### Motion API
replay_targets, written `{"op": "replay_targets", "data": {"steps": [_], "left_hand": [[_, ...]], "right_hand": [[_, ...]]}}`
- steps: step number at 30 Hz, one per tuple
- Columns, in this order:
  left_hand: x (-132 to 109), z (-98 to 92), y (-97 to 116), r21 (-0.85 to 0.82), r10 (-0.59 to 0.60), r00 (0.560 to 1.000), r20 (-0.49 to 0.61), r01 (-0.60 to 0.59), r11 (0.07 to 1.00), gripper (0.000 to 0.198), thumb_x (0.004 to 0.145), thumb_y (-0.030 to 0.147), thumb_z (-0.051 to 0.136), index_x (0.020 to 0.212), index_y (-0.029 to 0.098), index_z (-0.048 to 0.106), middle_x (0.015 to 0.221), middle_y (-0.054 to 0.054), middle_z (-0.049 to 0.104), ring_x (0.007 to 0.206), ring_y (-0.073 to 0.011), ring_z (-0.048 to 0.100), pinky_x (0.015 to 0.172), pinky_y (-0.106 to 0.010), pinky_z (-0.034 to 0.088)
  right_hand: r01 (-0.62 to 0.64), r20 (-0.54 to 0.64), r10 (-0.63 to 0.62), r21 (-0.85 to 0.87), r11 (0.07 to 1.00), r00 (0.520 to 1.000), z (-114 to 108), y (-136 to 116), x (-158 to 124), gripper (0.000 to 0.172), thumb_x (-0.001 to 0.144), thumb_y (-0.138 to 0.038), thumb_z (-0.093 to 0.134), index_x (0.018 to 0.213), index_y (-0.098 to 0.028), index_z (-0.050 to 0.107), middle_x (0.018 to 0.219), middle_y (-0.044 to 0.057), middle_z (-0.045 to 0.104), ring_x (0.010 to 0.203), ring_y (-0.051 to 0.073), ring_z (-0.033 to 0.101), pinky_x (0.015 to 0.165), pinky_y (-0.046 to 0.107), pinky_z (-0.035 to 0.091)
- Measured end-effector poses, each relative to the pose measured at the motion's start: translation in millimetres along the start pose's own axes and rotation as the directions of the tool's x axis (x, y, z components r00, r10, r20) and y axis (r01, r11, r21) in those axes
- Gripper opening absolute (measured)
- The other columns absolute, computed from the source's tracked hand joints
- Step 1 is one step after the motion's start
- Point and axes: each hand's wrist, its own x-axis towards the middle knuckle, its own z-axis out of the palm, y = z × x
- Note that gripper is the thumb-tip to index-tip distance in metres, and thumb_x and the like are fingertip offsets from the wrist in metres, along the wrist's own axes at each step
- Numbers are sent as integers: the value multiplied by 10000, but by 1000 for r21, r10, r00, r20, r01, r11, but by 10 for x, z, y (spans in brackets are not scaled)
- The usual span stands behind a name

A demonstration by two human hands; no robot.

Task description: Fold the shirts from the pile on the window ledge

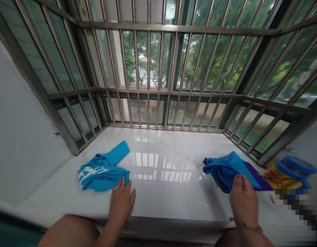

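Note:
My left hand (121, 200) lies flat and open on the glossy white sill (158, 185), its fingertips at the edge of a crumpled blue shirt with white print (100, 171). My right hand (244, 200) is closed on a folded blue and purple garment (232, 169) at the right of the sill, its fingers curled over the near edge of the cloth.
A metal window grille (158, 92) encloses the sill on three sides, with trees outside. A yellow jar with a blue lid (289, 173) lies at the far right. A white wall (16, 144) stands at the left. My knees show at the bottom.

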Motion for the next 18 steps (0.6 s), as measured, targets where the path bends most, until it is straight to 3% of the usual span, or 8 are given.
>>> {"op": "replay_targets", "data": {"steps": [2,4,7,9,12,15,17,18], "left_hand": [[-87,-61,137,-210,43,992,115,-18,978,449,1008,397,551,1337,176,762,1596,-210,608,1527,-411,516,1302,-677,290],[-214,-203,358,-528,220,927,304,-28,849,599,919,487,720,1460,233,688,1577,-174,634,1492,-397,558,1301,-616,340],[-401,-540,784,-869,538,749,387,101,484,1105,730,490,937,1689,316,415,1680,-131,531,1504,-365,545,1259,-491,430],[-460,-788,1040,-916,576,732,364,169,364,940,807,455,890,1639,314,478,1609,-110,601,1435,-329,597,1204,-436,469],[-440,-1089,1232,-880,522,768,370,110,463,269,977,392,686,1187,241,764,1154,-64,789,1060,-249,709,974,-342,534],[-392,-1276,1179,-802,495,780,382,14,597,178,979,342,641,908,219,748,900,-28,737,888,-207,642,843,-293,488],[-388,-1367,1079,-821,503,763,405,61,568,190,989,372,633,929,219,728,887,-25,705,856,-197,614,787,-279,472],[-391,-1413,1028,-855,517,748,417,129,503,224,1001,419,627,950,219,714,870,-24,686,814,-189,601,746,-275,466]], "right_hand": [[-39,113,17,196,980,993,31,-155,-514,671,973,-798,484,1155,-222,775,1039,144,790,1047,375,717,902,460,592],[-126,342,14,308,943,940,97,-284,-1001,682,902,-852,586,1128,-249,810,1065,127,810,1111,379,725,949,458,613],[-284,675,-53,377,881,736,153,-476,-1486,638,864,-838,686,1079,-256,836,1069,105,824,1121,360,739,1000,453,613],[-385,771,-76,398,832,632,125,-617,-1604,632,876,-830,688,1081,-251,834,1059,98,824,1091,341,749,1009,451,610],[-524,801,-44,431,735,597,21,-786,-1572,665,893,-859,640,1080,-245,813,976,93,813,969,313,758,907,431,634],[-595,795,2,453,664,607,-113,-800,-1477,649,892,-873,621,1001,-251,769,852,68,771,801,275,722,744,382,628],[-607,780,53,440,662,623,-223,-732,-1430,618,894,-860,629,970,-255,733,785,43,733,715,243,680,684,350,605],[-599,772,66,433,674,632,-284,-692,-1410,611,899,-855,627,946,-253,716,745,30,706,671,224,653,653,331,587]]}}
